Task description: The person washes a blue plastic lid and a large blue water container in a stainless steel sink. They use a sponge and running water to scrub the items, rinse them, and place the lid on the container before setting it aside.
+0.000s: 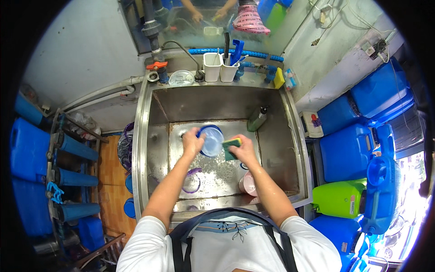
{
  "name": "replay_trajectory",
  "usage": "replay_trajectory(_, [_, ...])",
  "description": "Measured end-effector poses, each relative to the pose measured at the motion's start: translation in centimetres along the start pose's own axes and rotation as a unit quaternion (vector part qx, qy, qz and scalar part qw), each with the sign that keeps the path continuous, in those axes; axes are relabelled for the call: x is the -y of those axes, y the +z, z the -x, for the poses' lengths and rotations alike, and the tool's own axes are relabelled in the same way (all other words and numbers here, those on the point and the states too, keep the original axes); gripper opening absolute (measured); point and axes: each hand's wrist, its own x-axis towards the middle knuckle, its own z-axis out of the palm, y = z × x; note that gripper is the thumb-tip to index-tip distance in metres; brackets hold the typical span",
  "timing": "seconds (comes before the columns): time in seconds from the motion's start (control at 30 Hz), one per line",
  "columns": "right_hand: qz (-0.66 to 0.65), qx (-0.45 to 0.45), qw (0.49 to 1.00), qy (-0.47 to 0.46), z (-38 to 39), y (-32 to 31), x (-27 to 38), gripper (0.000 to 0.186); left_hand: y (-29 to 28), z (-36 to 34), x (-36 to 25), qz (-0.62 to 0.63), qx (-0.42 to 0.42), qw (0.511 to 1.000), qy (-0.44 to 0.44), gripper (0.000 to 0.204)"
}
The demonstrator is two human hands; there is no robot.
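My left hand (pixel 194 143) grips a round translucent container with a blue rim (pixel 212 142), tilted over the sink floor. Just right of it, my right hand (pixel 245 150) holds a green and yellow scouring sponge (pixel 231 150) close to the container's edge. Whether sponge and container touch, I cannot tell. Both hands are inside a wide stainless steel sink (pixel 141 149). Near the right forearm stands a pink cup (pixel 248 183), partly hidden by the arm. A purple ring-shaped piece (pixel 193 172) lies by the left forearm. A green pump bottle (pixel 257 119) rests in the far right corner.
On the back ledge sit white holders (pixel 212 68) with brushes, a curved faucet (pixel 199 72), a clear plastic container (pixel 181 78) and a yellow sponge (pixel 278 79). Blue jugs (pixel 346 152) and a lime-green jug (pixel 339 199) line the right side. A metal rack (pixel 56 158) stands left.
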Motion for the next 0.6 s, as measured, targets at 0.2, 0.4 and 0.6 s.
replay_trajectory(0.2, [0.530, 0.262, 0.797, 0.123, 2.1, -7.4, -8.7, 0.029, -7.8, -8.5, -3.4, -0.191, -0.157, 0.964, 0.100, 0.022])
replay_trajectory(0.4, [0.522, 0.383, 0.752, 0.122, 1.7, -8.4, -12.2, 0.062, -14.0, -15.2, -8.4, -0.286, -0.207, 0.933, 0.072, 0.025])
replay_trajectory(0.6, [0.349, 0.282, 0.891, -0.069, -0.7, -4.9, -6.7, 0.051, -16.5, -20.6, -7.4, -0.348, -0.139, 0.927, -0.003, 0.030])
